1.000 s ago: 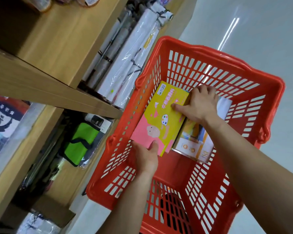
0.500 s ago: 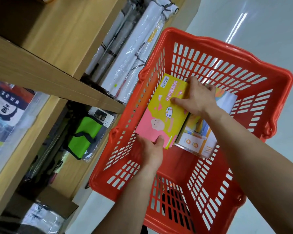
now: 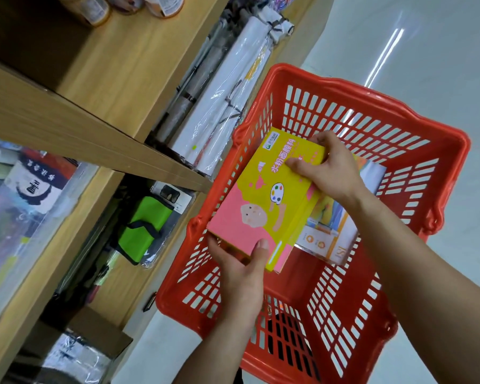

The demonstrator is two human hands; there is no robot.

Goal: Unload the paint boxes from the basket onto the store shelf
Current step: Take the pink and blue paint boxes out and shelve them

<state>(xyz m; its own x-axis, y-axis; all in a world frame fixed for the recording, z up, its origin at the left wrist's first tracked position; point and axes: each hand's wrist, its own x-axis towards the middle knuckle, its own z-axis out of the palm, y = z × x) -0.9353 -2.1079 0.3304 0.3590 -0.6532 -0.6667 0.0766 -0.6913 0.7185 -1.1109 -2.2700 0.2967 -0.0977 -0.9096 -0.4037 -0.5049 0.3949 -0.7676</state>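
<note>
1. I have one view only, from the head camera, which looks steeply down and forward.
2. It sits close above the red basket (image 3: 441, 167) and both forearms.
3. The wide lens takes in wooden shelves (image 3: 67, 126) at left and pale floor (image 3: 427, 37) at right.

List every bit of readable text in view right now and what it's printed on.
"水粉画颜料": yellow and pink paint box, held by both hands over the red basket.
"ISI", reading uncertain: white box underneath.
Green logo line on the yellow and pink paint box: too small.
Calligraphy on the shelf package: illegible.
Bottle labels: blurred.
</note>
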